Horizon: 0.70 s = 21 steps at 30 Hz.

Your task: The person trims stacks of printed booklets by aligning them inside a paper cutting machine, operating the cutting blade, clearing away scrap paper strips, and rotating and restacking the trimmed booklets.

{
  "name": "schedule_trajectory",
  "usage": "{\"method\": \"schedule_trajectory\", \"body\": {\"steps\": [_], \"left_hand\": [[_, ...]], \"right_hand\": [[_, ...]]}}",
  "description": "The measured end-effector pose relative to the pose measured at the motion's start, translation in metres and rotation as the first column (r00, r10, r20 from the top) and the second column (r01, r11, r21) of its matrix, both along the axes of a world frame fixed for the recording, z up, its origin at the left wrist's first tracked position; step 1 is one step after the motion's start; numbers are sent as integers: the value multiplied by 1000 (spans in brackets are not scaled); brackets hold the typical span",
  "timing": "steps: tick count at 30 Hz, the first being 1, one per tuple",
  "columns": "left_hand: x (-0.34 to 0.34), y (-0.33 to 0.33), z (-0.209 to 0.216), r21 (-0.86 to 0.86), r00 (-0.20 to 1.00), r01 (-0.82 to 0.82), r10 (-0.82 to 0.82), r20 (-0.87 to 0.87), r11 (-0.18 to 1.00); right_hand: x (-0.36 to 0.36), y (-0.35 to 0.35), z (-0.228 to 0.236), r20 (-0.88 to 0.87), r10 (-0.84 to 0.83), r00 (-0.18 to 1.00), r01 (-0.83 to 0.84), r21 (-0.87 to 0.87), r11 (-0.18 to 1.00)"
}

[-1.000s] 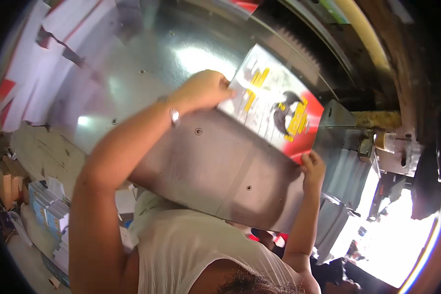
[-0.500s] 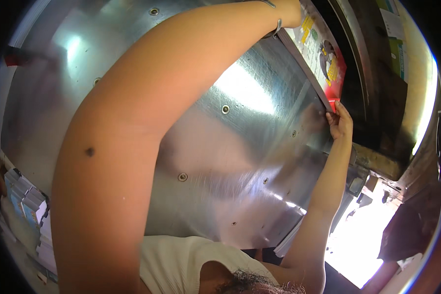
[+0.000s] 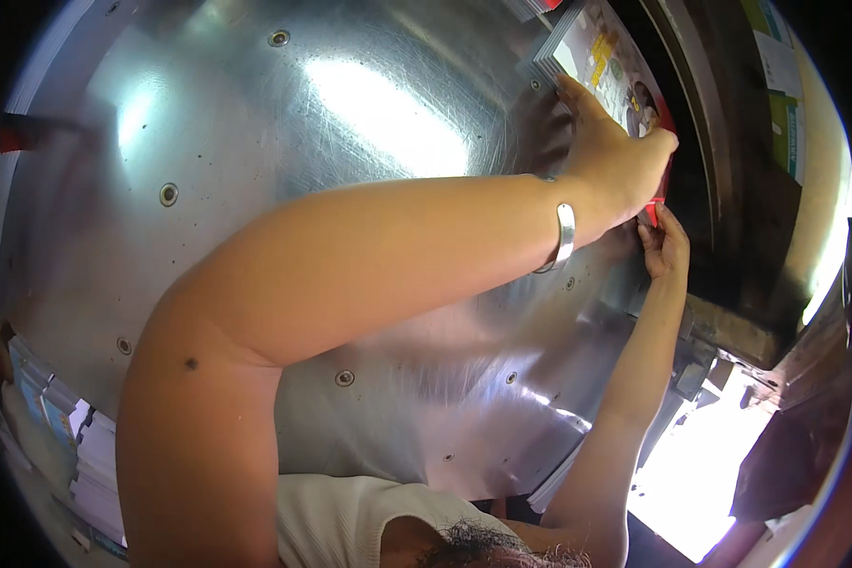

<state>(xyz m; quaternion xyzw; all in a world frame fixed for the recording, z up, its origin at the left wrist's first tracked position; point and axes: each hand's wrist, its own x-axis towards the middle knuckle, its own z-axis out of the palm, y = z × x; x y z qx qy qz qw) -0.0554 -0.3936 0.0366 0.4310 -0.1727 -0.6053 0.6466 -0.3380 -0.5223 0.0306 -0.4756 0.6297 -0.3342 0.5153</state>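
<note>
On the metal table (image 3: 246, 123) | left hand (image 3: 625, 161) spread across booklet stack (image 3: 604, 52) | right hand (image 3: 667, 244) pinching its near end

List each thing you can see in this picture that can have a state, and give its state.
Booklets: stacked, printed cover up, partly hidden by the left hand
Left hand: reaching across the stack, over the cover
Right hand: fingers closed at the red corner
Bracelet: worn
Table: scratched, shining with glare
Paper stacks: piled at lower left
</note>
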Motion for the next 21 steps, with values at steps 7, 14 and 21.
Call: {"method": "schedule_trajectory", "body": {"steps": [7, 14, 21], "left_hand": [[11, -38, 2, -30, 993, -58, 55, -106, 998], [36, -50, -7, -158, 957, 81, -121, -263, 984], [43, -53, -14, -342, 950, 197, -266, -166, 919]], "right_hand": [[0, -42, -2, -3, -27, 1000, 27, 18, 999], [10, -63, -7, 31, -158, 987, 156, 65, 986], [8, -60, -10, 59, -204, 977, 203, 15, 979]]}}
